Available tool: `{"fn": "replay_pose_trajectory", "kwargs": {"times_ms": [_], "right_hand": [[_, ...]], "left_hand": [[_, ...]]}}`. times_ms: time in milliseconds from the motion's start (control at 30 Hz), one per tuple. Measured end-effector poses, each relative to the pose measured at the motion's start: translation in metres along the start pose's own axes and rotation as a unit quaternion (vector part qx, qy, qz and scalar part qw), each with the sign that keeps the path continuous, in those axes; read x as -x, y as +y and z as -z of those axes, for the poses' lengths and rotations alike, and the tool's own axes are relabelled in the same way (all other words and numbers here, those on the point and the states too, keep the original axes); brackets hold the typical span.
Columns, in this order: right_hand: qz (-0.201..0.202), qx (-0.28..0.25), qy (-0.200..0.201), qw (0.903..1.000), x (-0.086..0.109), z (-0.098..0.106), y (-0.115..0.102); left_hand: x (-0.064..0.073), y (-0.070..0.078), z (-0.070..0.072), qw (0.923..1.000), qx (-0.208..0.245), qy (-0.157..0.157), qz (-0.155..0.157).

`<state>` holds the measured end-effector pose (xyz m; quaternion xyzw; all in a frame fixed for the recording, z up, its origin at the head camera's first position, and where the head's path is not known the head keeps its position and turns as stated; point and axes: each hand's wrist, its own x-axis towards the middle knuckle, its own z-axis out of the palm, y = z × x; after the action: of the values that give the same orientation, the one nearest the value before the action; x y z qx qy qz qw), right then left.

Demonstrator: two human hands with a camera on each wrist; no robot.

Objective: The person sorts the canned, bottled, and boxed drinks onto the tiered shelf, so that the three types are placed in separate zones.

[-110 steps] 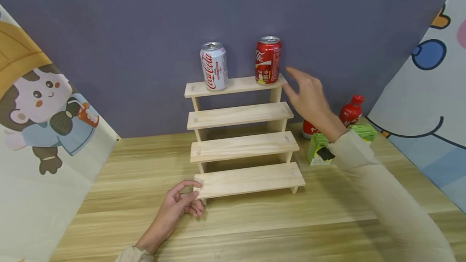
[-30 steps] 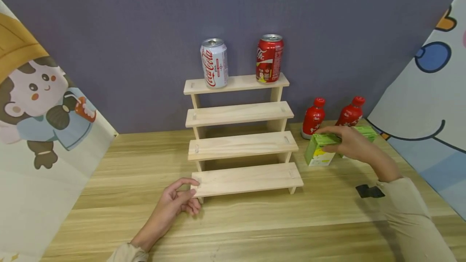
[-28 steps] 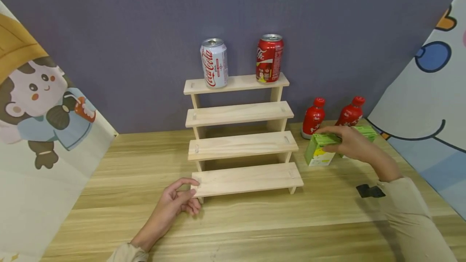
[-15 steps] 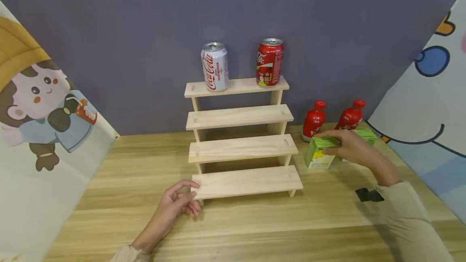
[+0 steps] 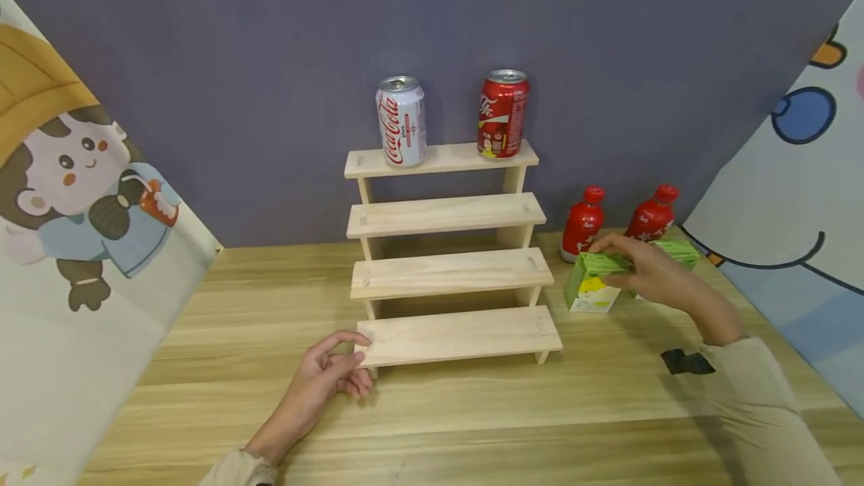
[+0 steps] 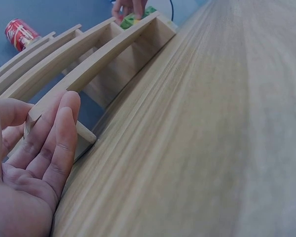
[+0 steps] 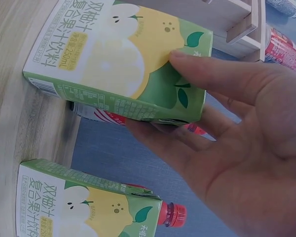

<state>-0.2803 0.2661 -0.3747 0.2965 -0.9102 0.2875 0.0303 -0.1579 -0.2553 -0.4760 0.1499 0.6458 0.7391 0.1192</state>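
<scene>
My left hand (image 5: 331, 370) pinches the left end of the lowest board of a pale wooden step rack (image 5: 459, 337), thumb and index finger at its edge. On the right, my right hand (image 5: 655, 272) grips the upper part of a green and white juice carton (image 5: 590, 297). In the right wrist view the thumb presses the front of this juice carton (image 7: 133, 59), with other fingers behind it. It stands upright on the table beside the rack. A second, matching carton (image 7: 89, 207) stands next to it, partly hidden by the hand in the head view.
On the rack's top board stand a white Coca-Cola can (image 5: 402, 126) and a red can (image 5: 502, 118). Two red-capped bottles, a left one (image 5: 583, 223) and a right one (image 5: 653, 216), stand behind the cartons. A dark back wall (image 5: 290, 96) rises close behind the rack.
My right hand has come down from beside the red can on the top board to the juice carton and taken hold of it. The left hand has stayed at the lowest board.
</scene>
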Motion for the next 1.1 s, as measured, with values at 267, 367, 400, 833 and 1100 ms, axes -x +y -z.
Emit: {"fn": "replay_pose_trajectory", "kwargs": {"times_ms": [267, 367, 400, 833, 1100], "right_hand": [[0.005, 0.018, 0.007, 0.9998, -0.002, -0.002, -0.001], [0.009, 0.023, 0.011, 0.9996, -0.002, -0.003, -0.001], [0.01, 0.025, 0.012, 0.9996, -0.002, -0.003, -0.001], [-0.017, 0.029, 0.004, 0.9994, -0.002, -0.001, -0.004], [-0.035, 0.053, 0.019, 0.9978, -0.005, 0.0, -0.017]], "left_hand": [[0.003, 0.0, 0.001, 0.9999, -0.008, 0.006, 0.009], [0.004, 0.001, 0.001, 0.9998, -0.009, 0.009, 0.011], [0.004, 0.001, 0.001, 0.9998, -0.01, 0.009, 0.012], [0.0, 0.001, -0.001, 0.9994, -0.015, 0.02, 0.024], [-0.002, 0.001, -0.001, 0.9996, -0.014, 0.016, 0.017]]}}
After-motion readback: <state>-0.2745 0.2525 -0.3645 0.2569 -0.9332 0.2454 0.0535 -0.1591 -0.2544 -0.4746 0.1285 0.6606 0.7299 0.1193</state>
